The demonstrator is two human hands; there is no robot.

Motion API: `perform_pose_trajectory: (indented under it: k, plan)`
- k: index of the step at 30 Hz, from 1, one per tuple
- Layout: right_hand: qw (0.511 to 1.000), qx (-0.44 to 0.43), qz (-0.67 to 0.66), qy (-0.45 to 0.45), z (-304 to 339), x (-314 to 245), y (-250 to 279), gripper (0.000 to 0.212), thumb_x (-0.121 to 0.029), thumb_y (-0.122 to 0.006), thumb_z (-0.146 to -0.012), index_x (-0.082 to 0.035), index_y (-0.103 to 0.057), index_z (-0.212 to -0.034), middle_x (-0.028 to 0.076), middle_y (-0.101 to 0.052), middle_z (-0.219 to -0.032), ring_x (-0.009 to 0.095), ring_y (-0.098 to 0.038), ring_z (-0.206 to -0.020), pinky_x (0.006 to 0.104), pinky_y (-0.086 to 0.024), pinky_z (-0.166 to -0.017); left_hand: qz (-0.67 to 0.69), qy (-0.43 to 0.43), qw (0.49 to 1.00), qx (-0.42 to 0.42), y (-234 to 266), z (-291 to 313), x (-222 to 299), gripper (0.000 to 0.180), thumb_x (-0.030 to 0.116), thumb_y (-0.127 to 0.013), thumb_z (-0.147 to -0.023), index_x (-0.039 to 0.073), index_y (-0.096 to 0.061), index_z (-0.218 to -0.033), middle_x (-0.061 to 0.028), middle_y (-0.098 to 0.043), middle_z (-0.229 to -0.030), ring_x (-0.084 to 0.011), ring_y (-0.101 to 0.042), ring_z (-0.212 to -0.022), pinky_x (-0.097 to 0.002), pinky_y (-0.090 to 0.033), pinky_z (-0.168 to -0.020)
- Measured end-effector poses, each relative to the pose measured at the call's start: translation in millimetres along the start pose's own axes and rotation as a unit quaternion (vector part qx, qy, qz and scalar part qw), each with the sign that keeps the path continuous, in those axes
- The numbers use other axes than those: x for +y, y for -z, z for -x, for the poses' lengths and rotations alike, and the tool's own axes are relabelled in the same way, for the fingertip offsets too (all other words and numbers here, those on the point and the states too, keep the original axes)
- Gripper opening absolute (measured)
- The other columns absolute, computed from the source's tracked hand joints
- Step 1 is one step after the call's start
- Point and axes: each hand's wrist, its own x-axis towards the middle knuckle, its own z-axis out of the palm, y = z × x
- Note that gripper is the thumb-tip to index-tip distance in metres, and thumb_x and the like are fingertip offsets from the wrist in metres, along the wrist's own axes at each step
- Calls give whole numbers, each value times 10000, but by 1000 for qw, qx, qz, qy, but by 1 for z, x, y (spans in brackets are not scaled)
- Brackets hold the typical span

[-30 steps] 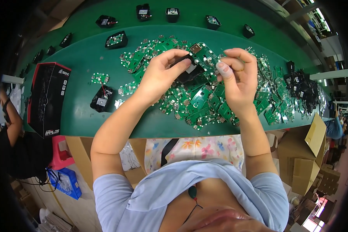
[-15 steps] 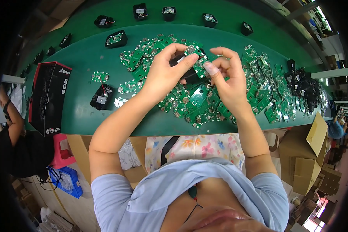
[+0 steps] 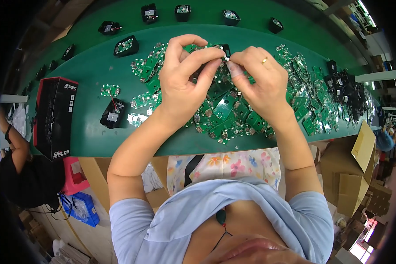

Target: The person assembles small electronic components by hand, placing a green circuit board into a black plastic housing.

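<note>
Over the pile of green circuit boards (image 3: 224, 108), both my hands are raised and close together. My left hand (image 3: 185, 75) is closed round a black plastic housing (image 3: 226, 49); its fingers hide most of it, and only the upper corner shows. Fingertips and thumb of my right hand (image 3: 259, 77) are pinched together at the housing's near right edge, beside a small white part. What exactly they grip is hidden. To the left, a black housing (image 3: 112, 113) lies with red wires running to a small green board (image 3: 110, 90).
A black box with red edges (image 3: 53, 119) stands at the left. Black housings (image 3: 126, 45) stand in front of a raised green strip carrying more housings (image 3: 182, 13). Black parts (image 3: 347, 90) are heaped at the right. Below the table are cardboard boxes (image 3: 350, 176). A person in black (image 3: 26, 176) sits left.
The housing has turned, and the board seen on it before is now mostly hidden. My right hand, with fingers apart before, has closed in a pinch beside the left. The view has shifted slightly.
</note>
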Motion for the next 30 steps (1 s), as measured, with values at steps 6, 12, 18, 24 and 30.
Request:
perform_pose_trajectory:
  k: [6,12,18,24,30]
  plan:
    - [994,-64,72,42,-7,-4,4,91,-100,-637,-689,-91,-553,-725,2,-539,-698,180,-534,-626,298,-436,-507,-21,-64,998,1,-2,1,-9,199,-38,-663,-687,82,-653,-845,-64,-511,-937,-101,-502,-557,-218,-421,-499]
    - [998,-19,-65,-17,0,-5,-9,95,-48,-653,-690,-70,-579,-747,27,-573,-700,184,-562,-635,284,-441,-532,176,68,979,-83,3,6,-25,109,115,-604,-800,42,-602,-880,-23,-527,-855,-64,-494,-590,-182,-389,-485]
    - [996,-20,-87,21,7,-3,-2,148,4,-659,-667,-50,-595,-789,49,-583,-710,193,-540,-610,285,-433,-530,255,239,931,-109,9,7,-9,219,81,-576,-832,14,-535,-1037,-27,-534,-974,-83,-481,-887,-216,-404,-766]
    - [991,-39,-25,129,3,3,-2,204,11,-636,-596,-60,-576,-777,30,-551,-690,189,-495,-563,279,-397,-473,166,278,941,-95,13,5,-2,183,86,-580,-832,5,-561,-996,-10,-530,-951,-44,-482,-776,-168,-408,-637]
    - [989,-45,1,137,1,1,-5,197,-7,-634,-574,-70,-569,-748,19,-495,-655,173,-462,-543,281,-372,-450,63,134,989,-28,7,10,-6,138,64,-578,-830,4,-566,-953,-11,-534,-922,-38,-477,-704,-161,-391,-550]
